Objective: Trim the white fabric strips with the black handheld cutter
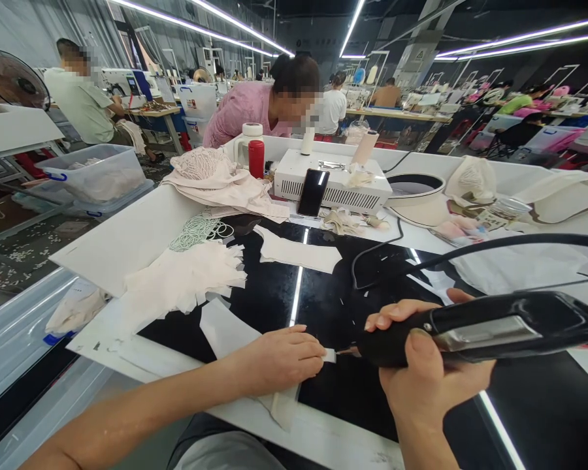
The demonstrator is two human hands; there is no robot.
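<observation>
My right hand (428,372) is wrapped round a bulky black corded hand tool (500,329) with a metal strip on its side. Its narrow tip points left, just short of a small white strip end (329,356) beside my left fingers. My left hand (291,356) lies flat, palm down, with fingers stretched over a pale fabric piece (228,329) on the glossy black work surface (362,398). Part of that piece is hidden under the hand and forearm. Farther back, another cut pale fabric piece (298,253) lies by itself.
Left stand a pile of pale cut pieces (176,277) and green cord loops (200,232). At the back are a white vented box (333,179), a phone (313,192), a red flask (256,160) and a visor (416,196). A black cable (519,241) arches right. A person (259,108) leans beyond.
</observation>
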